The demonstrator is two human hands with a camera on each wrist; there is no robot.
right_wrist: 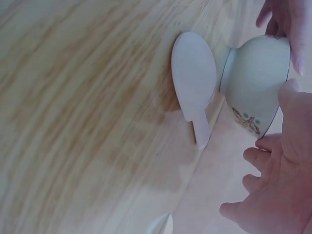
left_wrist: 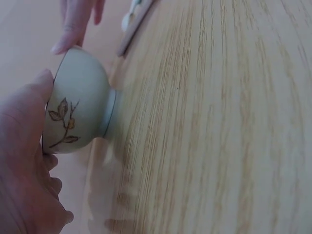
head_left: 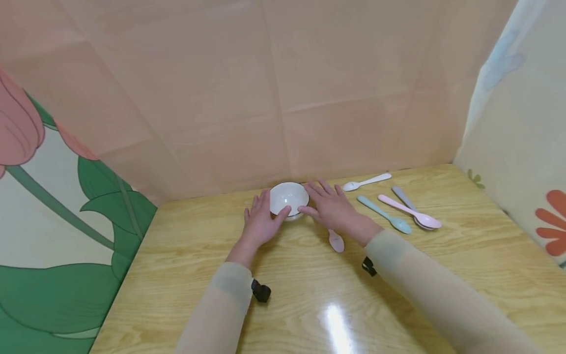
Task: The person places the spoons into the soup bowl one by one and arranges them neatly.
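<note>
Touching widely spread fingers (right_wrist: pixel 256 157) on both sides, a white bowl (head_left: pixel 288 196) between left hand (head_left: pixel 260 223) and right hand (head_left: pixel 334 210).

I look forward and down over the surface (head_left: pixel 185 265) through the head view, the farthest of the three. My wrist views sit low and close, rolled sideways opposite ways, one facing past the left hand (left_wrist: pixel 24 156), the other past the right hand (right_wrist: pixel 285 180); both share the bowl (left_wrist: pixel 80 87) with the head view.

left hand (head_left: pixel 261 223) and right hand (head_left: pixel 332 210) extend forward, thumbs (head_left: pixel 283 213) pointing toward each other.
</note>
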